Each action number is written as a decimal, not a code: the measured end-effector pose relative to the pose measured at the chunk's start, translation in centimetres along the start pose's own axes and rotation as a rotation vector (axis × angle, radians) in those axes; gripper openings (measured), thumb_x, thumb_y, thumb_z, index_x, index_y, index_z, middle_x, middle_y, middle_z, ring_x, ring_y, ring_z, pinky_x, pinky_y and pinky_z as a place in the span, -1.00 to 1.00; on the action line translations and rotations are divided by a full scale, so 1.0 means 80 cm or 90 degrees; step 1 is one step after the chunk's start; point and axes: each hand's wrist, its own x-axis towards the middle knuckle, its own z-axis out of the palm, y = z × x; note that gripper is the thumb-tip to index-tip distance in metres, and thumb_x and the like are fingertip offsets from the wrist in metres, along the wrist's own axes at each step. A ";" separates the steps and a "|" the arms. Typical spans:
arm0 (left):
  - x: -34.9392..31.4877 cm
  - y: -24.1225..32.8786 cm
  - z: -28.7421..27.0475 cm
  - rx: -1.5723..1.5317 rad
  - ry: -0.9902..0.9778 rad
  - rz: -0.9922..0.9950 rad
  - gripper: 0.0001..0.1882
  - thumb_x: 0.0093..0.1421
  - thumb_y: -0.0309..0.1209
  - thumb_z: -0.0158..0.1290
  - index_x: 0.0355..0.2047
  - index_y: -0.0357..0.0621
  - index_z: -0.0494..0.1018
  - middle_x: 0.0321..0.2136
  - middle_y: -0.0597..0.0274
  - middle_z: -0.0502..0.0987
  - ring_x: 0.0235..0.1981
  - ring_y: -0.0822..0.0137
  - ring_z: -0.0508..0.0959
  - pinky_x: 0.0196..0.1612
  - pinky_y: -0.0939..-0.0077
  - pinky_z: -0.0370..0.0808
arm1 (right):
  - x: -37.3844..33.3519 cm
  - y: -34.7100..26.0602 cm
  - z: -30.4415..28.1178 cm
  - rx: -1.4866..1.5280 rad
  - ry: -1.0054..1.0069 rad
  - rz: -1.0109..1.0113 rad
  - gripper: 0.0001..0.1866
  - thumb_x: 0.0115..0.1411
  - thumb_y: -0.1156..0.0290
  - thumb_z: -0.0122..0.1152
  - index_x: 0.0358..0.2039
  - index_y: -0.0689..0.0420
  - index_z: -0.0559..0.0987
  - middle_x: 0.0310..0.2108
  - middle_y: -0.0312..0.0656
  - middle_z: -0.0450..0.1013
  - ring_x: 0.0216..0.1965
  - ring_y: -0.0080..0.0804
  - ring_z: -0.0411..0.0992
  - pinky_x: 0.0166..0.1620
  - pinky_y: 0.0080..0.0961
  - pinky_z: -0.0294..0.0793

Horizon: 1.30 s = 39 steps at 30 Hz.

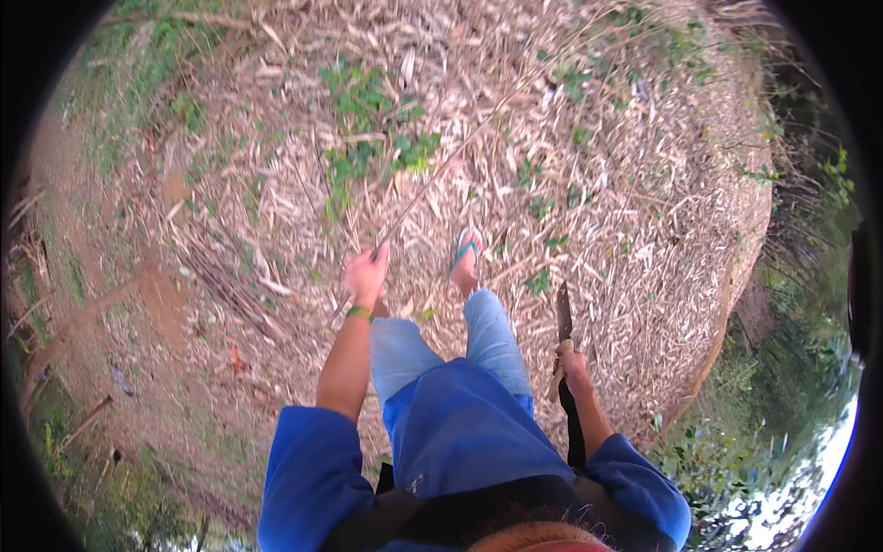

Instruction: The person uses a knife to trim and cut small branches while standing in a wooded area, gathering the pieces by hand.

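Observation:
My left hand (366, 274) is closed round a long thin stick (440, 173), a green band on the wrist. From the fist the stick slants away toward the far right over the leaf litter, and a short end sticks out behind the hand. Low at my right side, my right hand (574, 364) grips a machete (564, 315) by its pale handle. The dark blade points forward, away from me and apart from the stick. A black strap-like thing (574, 428) hangs just behind that hand.
Dry leaves (635, 304) cover the ground around my sandalled foot (466, 253). A pile of thin sticks (225, 285) lies to the left. Green plants (359, 101) grow ahead. Beyond a curved edge on the right stand bushes (782, 340); a bare branch (78, 322) is at far left.

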 end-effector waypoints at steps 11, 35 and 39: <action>-0.158 -0.198 -0.372 -0.384 0.048 0.001 -0.51 0.31 -0.15 0.07 -0.64 -0.29 0.40 -0.73 0.48 0.21 -0.62 0.57 0.14 -0.56 0.51 0.09 | -0.085 -0.091 0.103 -0.005 -0.021 -0.273 -0.72 0.02 0.29 0.24 -0.47 0.31 0.55 -0.63 -0.17 0.41 -0.67 -0.36 0.36 -0.58 -0.35 0.36; -0.177 -0.119 -0.437 -0.565 0.388 0.028 -0.59 0.34 -0.18 0.02 -0.41 -0.36 0.54 -0.54 0.26 0.53 -0.50 0.42 0.39 -0.39 0.39 0.31 | -0.119 0.037 0.119 -0.042 0.056 -0.216 -0.70 -0.03 0.28 0.27 -0.45 0.31 0.61 -0.51 -0.07 0.51 -0.53 -0.28 0.49 -0.44 -0.29 0.48; -0.169 -0.060 -0.428 -0.671 0.321 0.011 -0.64 0.34 -0.21 0.04 -0.44 -0.28 0.52 -0.59 0.47 0.32 -0.53 0.57 0.22 -0.47 0.55 0.12 | -0.098 0.080 0.061 -0.061 0.061 -0.090 -0.67 -0.02 0.25 0.26 -0.42 0.32 0.60 -0.46 -0.06 0.54 -0.48 -0.29 0.52 -0.38 -0.29 0.50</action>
